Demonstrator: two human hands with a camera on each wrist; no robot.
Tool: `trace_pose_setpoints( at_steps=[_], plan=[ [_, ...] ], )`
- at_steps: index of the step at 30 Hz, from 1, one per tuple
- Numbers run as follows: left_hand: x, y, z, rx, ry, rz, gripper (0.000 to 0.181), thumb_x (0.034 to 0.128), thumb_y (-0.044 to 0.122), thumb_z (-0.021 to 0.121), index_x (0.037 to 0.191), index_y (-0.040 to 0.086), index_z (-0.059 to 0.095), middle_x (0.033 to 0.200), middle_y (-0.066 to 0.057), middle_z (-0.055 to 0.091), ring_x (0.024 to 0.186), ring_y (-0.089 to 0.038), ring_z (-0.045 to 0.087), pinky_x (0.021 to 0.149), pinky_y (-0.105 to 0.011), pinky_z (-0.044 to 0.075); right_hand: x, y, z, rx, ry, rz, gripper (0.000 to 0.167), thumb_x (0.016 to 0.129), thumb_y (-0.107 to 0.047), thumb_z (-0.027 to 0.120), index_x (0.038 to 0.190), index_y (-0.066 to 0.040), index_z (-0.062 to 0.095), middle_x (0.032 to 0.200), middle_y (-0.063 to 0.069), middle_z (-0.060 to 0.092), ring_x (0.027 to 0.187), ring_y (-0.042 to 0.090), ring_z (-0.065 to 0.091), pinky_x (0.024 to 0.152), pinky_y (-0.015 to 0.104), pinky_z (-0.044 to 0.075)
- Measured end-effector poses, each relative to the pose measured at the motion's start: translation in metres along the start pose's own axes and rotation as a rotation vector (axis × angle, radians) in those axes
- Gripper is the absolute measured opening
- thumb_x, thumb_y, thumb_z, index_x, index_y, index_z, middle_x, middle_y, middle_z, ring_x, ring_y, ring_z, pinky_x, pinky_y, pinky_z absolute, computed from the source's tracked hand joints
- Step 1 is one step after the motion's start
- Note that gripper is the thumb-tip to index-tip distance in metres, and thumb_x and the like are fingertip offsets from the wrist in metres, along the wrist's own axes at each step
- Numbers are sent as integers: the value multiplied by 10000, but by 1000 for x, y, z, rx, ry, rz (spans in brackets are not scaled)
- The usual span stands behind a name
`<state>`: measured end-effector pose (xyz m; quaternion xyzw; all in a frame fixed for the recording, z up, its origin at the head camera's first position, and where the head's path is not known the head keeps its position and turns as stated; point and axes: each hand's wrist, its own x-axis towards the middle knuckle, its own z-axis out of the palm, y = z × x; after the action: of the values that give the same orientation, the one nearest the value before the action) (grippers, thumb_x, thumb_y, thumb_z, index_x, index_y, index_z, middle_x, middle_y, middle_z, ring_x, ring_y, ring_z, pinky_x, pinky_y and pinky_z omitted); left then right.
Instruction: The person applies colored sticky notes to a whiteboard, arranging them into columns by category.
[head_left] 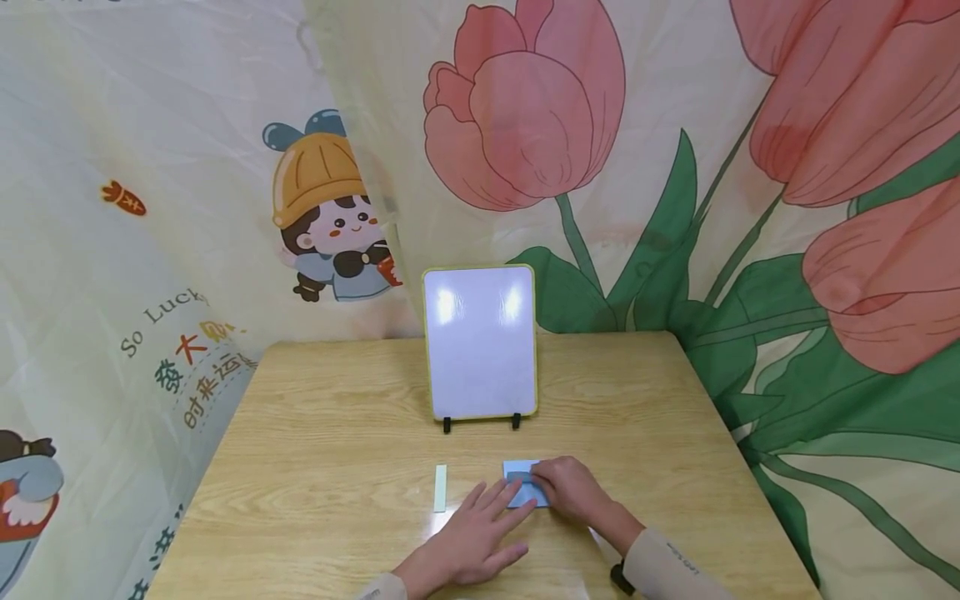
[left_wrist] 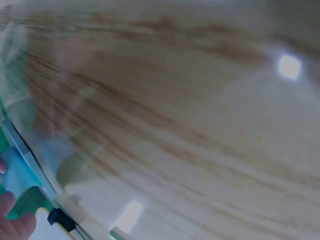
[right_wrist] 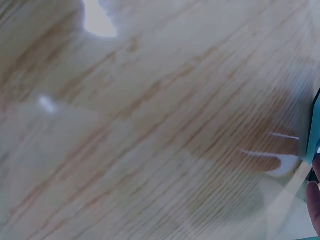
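Observation:
A light blue square of paper [head_left: 530, 495] lies on the table, its right part hidden by the right hand. Across its upper part runs a narrow darker blue strip [head_left: 517, 477]. My right hand [head_left: 573, 490] has its fingers curled at the strip's right end and seems to pinch it; the fingertips' exact grip is hidden. My left hand [head_left: 480, 537] is spread out, its fingertips at the paper's lower left. In the left wrist view some fingers [left_wrist: 15, 225] show beside blue paper [left_wrist: 20, 172]. The right wrist view catches a fingertip [right_wrist: 313, 200] at its right edge.
A pale green strip [head_left: 440, 488] lies on the wooden table [head_left: 337, 450], left of the blue paper. Behind stands a whiteboard [head_left: 483, 346] with a yellow frame, on black feet. A printed cloth [head_left: 525, 125] with tulips hangs beyond the table's back edge.

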<state>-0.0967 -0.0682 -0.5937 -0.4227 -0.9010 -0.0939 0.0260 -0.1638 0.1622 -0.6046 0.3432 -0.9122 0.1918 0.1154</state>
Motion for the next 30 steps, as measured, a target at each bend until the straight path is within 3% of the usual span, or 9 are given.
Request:
trace_pose_setpoints(
  at_steps=[7, 12, 22, 30],
  plan=[
    [8, -4, 12, -45, -151, -40, 649, 1027, 611, 123, 1526, 291, 387, 1613, -84, 318, 1490, -305, 293, 1157, -547, 316, 0, 0, 0, -3, -73, 81, 57, 916, -133, 693, 873, -153, 723, 810, -71, 727, 709, 35, 633, 629, 245, 527],
    [14, -4, 12, -33, -236, -83, 706, 1006, 648, 81, 1532, 282, 377, 1616, -57, 316, 1504, -265, 267, 1182, -482, 302, 0, 0, 1, 1, -59, 66, 52, 908, -107, 699, 889, -139, 736, 821, -58, 738, 721, 47, 655, 635, 246, 539],
    [15, -4, 9, 14, -218, -102, 711, 1012, 644, 147, 1521, 221, 405, 1589, 5, 377, 1468, -220, 351, 1156, -490, 335, 1, 1, -1, 18, -73, 64, 52, 904, -125, 707, 912, -122, 759, 835, -36, 752, 736, 65, 677, 641, 240, 547],
    [13, -5, 11, 29, -219, -98, 722, 1008, 652, 153, 1530, 212, 388, 1596, 16, 363, 1474, -217, 340, 1159, -469, 340, 0, 3, -2, 45, -52, 43, 48, 877, -89, 727, 893, -110, 767, 811, -40, 750, 712, 60, 671, 622, 229, 540]
  ],
)
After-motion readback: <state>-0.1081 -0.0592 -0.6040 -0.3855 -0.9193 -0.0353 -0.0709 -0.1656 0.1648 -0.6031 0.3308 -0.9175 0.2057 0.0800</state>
